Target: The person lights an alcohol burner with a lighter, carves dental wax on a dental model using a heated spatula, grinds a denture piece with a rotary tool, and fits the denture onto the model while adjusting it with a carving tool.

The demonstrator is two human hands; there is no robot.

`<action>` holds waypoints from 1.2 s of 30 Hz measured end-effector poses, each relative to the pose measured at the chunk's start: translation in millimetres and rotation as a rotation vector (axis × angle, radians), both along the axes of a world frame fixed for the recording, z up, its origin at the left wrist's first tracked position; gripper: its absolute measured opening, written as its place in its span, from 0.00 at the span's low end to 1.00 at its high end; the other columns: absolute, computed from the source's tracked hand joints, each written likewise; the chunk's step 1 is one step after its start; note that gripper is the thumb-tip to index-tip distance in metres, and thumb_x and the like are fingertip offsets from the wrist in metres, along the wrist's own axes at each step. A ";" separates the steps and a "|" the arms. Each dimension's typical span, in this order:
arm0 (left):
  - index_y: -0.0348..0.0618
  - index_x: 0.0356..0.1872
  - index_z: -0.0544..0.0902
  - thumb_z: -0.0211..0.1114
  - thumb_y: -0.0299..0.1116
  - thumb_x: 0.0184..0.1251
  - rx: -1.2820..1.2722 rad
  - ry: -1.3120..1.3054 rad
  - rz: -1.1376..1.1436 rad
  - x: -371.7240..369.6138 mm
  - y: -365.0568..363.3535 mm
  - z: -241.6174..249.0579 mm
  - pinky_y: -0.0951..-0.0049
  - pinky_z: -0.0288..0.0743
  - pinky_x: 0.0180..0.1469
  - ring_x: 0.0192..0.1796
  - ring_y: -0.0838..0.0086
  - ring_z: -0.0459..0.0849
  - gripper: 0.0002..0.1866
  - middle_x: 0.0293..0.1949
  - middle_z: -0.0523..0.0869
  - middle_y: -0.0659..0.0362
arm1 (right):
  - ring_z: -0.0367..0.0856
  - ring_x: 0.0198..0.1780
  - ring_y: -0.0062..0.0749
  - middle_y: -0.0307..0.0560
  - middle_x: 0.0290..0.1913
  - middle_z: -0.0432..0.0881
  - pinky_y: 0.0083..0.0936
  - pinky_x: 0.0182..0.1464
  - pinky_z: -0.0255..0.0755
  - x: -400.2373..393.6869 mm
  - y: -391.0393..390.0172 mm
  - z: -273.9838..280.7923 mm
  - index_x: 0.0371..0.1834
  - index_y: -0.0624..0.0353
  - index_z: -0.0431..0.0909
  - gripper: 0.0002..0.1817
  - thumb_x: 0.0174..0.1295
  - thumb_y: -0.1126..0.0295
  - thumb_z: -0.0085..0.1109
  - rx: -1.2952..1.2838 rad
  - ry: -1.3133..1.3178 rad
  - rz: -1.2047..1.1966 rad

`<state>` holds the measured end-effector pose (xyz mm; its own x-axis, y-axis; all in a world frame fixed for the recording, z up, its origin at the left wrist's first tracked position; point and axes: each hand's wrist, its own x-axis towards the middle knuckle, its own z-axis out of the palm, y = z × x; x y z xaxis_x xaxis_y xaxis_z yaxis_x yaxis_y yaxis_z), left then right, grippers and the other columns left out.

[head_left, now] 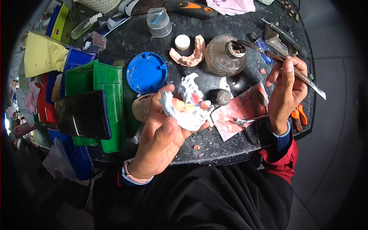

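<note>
My left hand (157, 140) is closed around a white plaster dental cast (189, 120), raised above the bench, with pink and yellowish wax on it. In my right hand (287, 84), a long dark wax knife (274, 57) is pinched between thumb and fingers. Its far end lies over the mouth of a round glass spirit lamp (224, 57); a flat metal end sticks out to the right. I cannot make out a flame. Behind the held cast is another white plaster piece (190, 86). A pink wax sheet (237, 111) lies between my hands, with metal tools on it.
Left stand green bins (109, 84) with a phone (82, 115) leaning on them. A blue round lid (147, 73), a pinkish dental model (191, 53) and a clear jar (159, 23) sit farther back. Orange-handled pliers (301, 115) lie at the right edge, and a dark round lump (221, 97) mid-bench.
</note>
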<state>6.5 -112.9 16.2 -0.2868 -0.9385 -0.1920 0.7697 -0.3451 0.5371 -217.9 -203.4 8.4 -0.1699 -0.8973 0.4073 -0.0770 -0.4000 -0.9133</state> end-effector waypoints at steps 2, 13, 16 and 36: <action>0.51 0.66 0.47 0.53 0.40 0.68 -0.004 -0.004 -0.009 0.6 -0.3 0.0 0.53 0.62 0.63 0.65 0.58 0.62 0.32 0.60 0.61 0.48 | 0.69 0.20 0.18 0.43 0.25 0.73 0.15 0.20 0.64 0.4 -0.6 -0.2 0.41 0.66 0.70 0.09 0.65 0.70 0.50 -0.006 0.004 -0.008; 0.50 0.67 0.45 0.54 0.42 0.67 0.010 -0.041 -0.007 0.7 0.1 1.6 0.53 0.62 0.63 0.65 0.57 0.63 0.35 0.60 0.61 0.47 | 0.70 0.20 0.18 0.44 0.25 0.73 0.14 0.19 0.64 -0.4 -1.0 -0.2 0.41 0.66 0.70 0.09 0.65 0.70 0.50 -0.021 0.004 0.001; 0.47 0.68 0.44 0.53 0.45 0.67 -0.001 -0.042 -0.017 1.5 1.3 -0.4 0.55 0.64 0.60 0.64 0.58 0.64 0.36 0.60 0.62 0.49 | 0.70 0.20 0.18 0.45 0.26 0.74 0.14 0.20 0.64 -1.6 -0.9 -0.9 0.41 0.66 0.70 0.09 0.65 0.70 0.50 -0.024 0.005 0.010; 0.32 0.58 0.64 0.47 0.52 0.62 -0.090 -0.454 -0.149 -0.1 -0.2 15.3 0.78 0.69 0.31 0.35 0.73 0.77 0.33 0.54 0.73 0.46 | 0.69 0.17 0.18 0.45 0.24 0.74 0.13 0.21 0.63 5.3 1.7 4.1 0.40 0.66 0.70 0.06 0.64 0.74 0.51 -0.004 -0.061 -0.015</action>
<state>6.4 -113.1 31.5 -0.3255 -0.9123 -0.2484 0.3964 -0.3702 0.8401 -212.6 -201.7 12.4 -0.2081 -0.8930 0.3990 -0.0278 -0.4024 -0.9150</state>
